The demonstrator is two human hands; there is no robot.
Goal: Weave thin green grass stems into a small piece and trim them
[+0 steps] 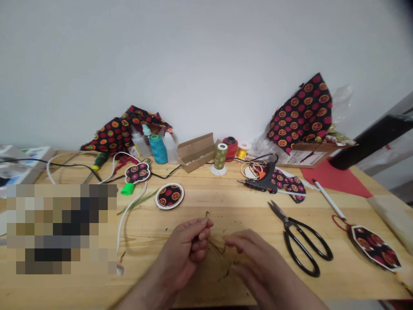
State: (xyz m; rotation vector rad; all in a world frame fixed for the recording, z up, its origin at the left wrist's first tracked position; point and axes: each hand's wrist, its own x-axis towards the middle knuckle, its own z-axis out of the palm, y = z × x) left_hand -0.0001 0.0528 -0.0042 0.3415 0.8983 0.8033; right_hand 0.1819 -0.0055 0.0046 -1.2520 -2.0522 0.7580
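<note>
Now, olive thread (207,214) in left fingers (203,235)

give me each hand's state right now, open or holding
Left hand: closed, holding thread.
Right hand: open, thumb apart from the other fingers; whether it touches the thread cannot be told.

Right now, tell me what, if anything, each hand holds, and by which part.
The left hand pinches olive thread just below its protruding top end; whether the right hand holds the strands below cannot be told.

Olive threads (220,248), a faint blur
</note>
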